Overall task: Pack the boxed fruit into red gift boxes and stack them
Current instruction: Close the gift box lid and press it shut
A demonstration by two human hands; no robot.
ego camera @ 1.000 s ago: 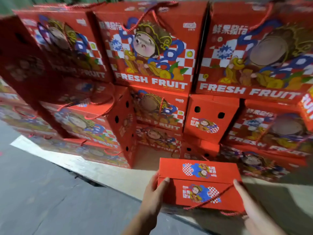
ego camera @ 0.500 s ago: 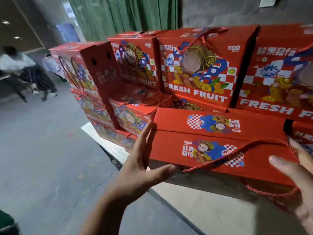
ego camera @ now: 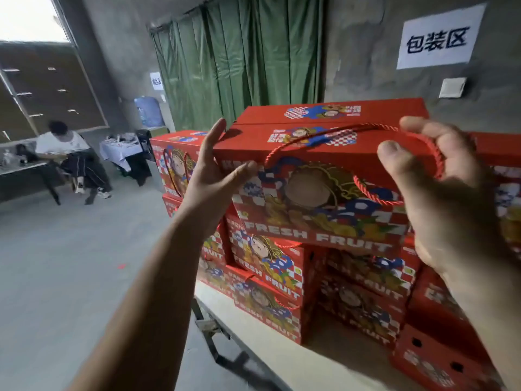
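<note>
I hold a red gift box (ego camera: 324, 153) with a cartoon print and "FRESH FRUIT" lettering at chest height, above the stack of red gift boxes (ego camera: 270, 277). My left hand (ego camera: 217, 170) presses flat against its left end, fingers straight and thumb on the front face. My right hand (ego camera: 439, 176) grips the right end, with fingers curled over the top edge and the thumb in front. The box's red rope handle (ego camera: 318, 136) loops across its top and past my right fingers.
More red boxes (ego camera: 174, 162) are piled behind on the left and on a low white platform (ego camera: 253, 328). A green curtain (ego camera: 239, 57) and a grey wall with a paper sign (ego camera: 438, 38) stand behind. A person sits at a table (ego camera: 70, 156) far left.
The box has risen from the platform's front edge to the top of the stack, both hands still at its ends. The view has tilted up to show the wall and curtain.
</note>
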